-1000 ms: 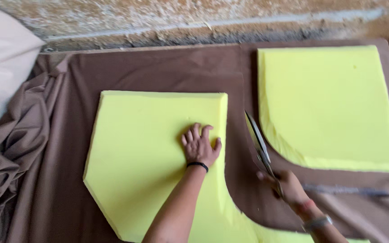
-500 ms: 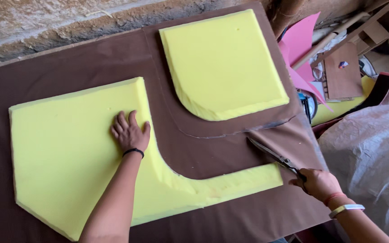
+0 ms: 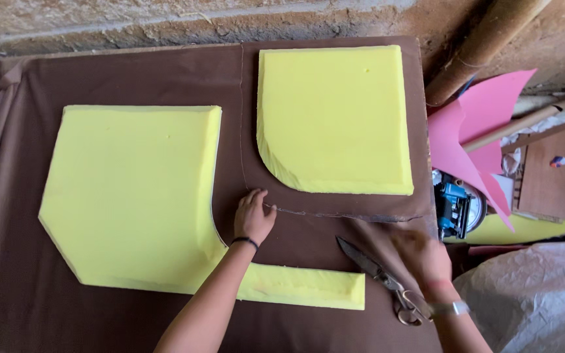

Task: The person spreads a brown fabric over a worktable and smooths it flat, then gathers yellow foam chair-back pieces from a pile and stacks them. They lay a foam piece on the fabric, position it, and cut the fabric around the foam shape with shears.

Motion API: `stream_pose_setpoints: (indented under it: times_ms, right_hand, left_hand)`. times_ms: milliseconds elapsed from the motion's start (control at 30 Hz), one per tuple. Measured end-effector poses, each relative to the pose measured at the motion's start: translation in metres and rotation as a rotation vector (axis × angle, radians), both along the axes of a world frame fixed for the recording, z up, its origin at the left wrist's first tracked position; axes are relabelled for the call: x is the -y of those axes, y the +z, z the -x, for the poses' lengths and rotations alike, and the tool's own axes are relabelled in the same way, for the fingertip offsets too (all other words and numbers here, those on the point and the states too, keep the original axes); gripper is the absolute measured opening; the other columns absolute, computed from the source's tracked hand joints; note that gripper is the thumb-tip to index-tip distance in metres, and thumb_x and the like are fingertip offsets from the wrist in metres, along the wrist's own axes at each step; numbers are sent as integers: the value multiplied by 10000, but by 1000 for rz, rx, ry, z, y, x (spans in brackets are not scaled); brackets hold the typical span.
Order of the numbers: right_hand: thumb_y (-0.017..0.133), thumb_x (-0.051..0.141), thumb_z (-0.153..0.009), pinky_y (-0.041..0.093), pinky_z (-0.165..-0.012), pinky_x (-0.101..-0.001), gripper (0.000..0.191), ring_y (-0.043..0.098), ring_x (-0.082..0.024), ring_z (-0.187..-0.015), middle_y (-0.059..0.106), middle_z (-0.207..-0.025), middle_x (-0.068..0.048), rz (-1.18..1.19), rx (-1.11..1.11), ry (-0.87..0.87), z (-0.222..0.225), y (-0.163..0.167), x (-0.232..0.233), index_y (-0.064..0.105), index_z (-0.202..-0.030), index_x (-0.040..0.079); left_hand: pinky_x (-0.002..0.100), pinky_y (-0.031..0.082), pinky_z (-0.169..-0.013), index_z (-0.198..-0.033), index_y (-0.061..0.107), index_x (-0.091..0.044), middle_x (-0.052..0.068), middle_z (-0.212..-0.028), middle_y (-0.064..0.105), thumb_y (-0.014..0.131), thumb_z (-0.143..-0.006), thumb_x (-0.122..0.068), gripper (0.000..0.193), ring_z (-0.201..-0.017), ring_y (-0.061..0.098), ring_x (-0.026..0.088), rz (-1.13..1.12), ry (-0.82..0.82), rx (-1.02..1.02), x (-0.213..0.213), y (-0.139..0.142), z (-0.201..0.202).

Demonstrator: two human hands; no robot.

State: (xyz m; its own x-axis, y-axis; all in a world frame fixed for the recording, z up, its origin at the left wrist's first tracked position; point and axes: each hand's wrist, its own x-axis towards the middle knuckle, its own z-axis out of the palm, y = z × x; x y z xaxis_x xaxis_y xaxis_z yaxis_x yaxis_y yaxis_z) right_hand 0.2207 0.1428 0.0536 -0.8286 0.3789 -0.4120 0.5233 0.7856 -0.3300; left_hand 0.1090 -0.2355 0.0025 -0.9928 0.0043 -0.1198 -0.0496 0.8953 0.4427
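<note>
While the left hand (image 3: 254, 216) lies flat and open on the brown cloth (image 3: 132, 72), gripping nothing, its fingertips rest at the cut line between the two foam pieces.

Item: right hand (image 3: 423, 256). Blurred; it sits just beside the scissors (image 3: 380, 280), over the handles' upper end. Whether it grips them or is only near them, I cannot tell.

Item: scissors. Lying on the cloth, blades closed or nearly so, tip pointing up-left toward the left hand.

Item: large yellow foam piece (image 3: 132, 196). Left of the cut, with a narrow tongue running right along the lower edge.

Item: smaller yellow foam piece (image 3: 335, 117). Upper right, one rounded corner, apart from the large piece.

Item: pink sheet (image 3: 485, 124), blue tool (image 3: 451, 202). Off the right edge of the cloth, near the working hand.

Risks, as judged: the blade tip points at the left fingers, so a forward push could nick them. Loose cloth under only one flat palm may bunch and drag the cut off its line. The foam tongue lies close to the blades and could be clipped.
</note>
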Motion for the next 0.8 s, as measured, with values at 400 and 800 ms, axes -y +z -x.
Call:
stream_pose_setpoints:
  times_ms: [400,800]
  right_hand:
    - [764,545,-708,575,-983,-452,892,726,-360,-1162,702,-1320,-236,616,-199,-419,174,-50,-19,622,-1385,-20]
    - [826,476,-811,523,-911,-351,749,683,-244,-1032,699,-1202,-188,628,-418,-605,199,-10,3,649,-1291,-71]
  left_hand:
    - [465,550,-976,-1198,667,-212,101,-1361,522,772,-885,-362,362,-1298,514,322,-9,565,197,-51,7,60]
    - [478,460,-1022,-1414,512,-167,116,-1459,454,860,-772,-378,761,-1319,462,342,141,568,9,-49,2,63]
